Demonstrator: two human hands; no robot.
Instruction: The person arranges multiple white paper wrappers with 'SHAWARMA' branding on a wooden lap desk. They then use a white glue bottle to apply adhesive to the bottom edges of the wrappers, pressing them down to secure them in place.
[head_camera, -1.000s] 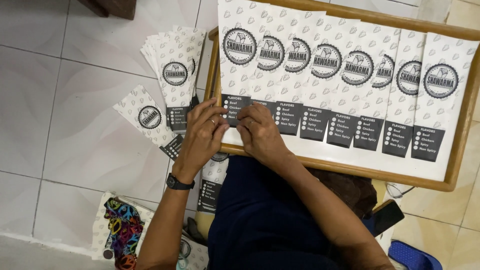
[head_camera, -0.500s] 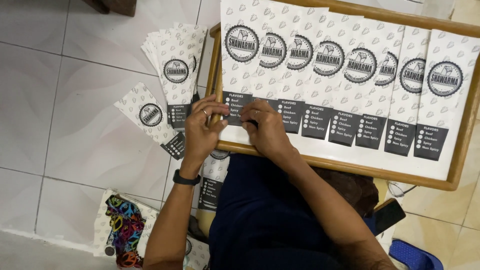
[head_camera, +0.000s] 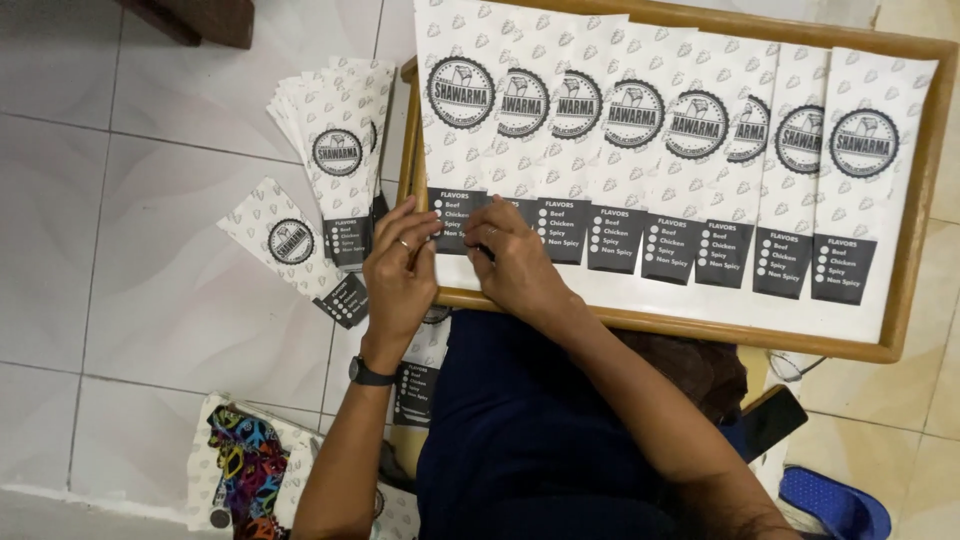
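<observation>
Fingers (head_camera: 420, 225) of our left hand (head_camera: 400, 275) and right hand (head_camera: 515, 265) press flat on the leftmost paper sleeve (head_camera: 455, 150), at the tray's (head_camera: 915, 230) near-left corner; whether they pinch it we cannot tell, since the right knuckles hide the fingertips. At 9 o'clock, a fanned stack of sleeves (head_camera: 335, 120) and one loose sleeve (head_camera: 290, 245) lie on open floor tiles (head_camera: 130, 220). Toward 3 o'clock, overlapped sleeves fill the tray to its rim.

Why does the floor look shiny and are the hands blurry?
In the head view, the pale glossy floor tiles show soft glare from overhead light; the left hand and right hand look fairly sharp, casting only faint shadows on the row of white printed paper sleeves in the wooden tray.
</observation>
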